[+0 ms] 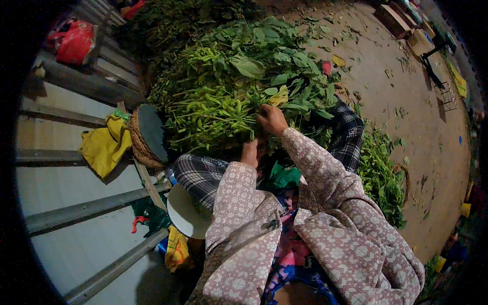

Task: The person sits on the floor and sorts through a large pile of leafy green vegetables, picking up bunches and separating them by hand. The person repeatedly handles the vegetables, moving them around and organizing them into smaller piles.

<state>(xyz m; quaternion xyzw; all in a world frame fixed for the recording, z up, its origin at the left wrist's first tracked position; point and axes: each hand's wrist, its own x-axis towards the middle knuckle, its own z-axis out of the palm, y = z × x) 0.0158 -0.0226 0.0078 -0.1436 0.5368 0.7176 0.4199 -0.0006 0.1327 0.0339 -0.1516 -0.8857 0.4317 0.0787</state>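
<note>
A big heap of leafy green plants (277, 46) lies before my knees, its stems bearing pale green pods. My right hand (273, 120) is closed at the right end of a bunch of podded stems (213, 114), next to a yellowing leaf (279, 95). Just below and to the left, my left hand (250, 153) grips the lower side of the same bunch. Its fingers are partly hidden by the stems, which point left from both hands. Dark foliage and shadow lie beneath the bunch.
Left of my knee stand a round woven seat (147, 136) with a dark top and a yellow cloth (105, 145). A red bag (73, 41) rests near the metal bars. More podded plants (381, 175) lie by my right leg. Boxes (394, 21) stand far right on the leaf-strewn floor.
</note>
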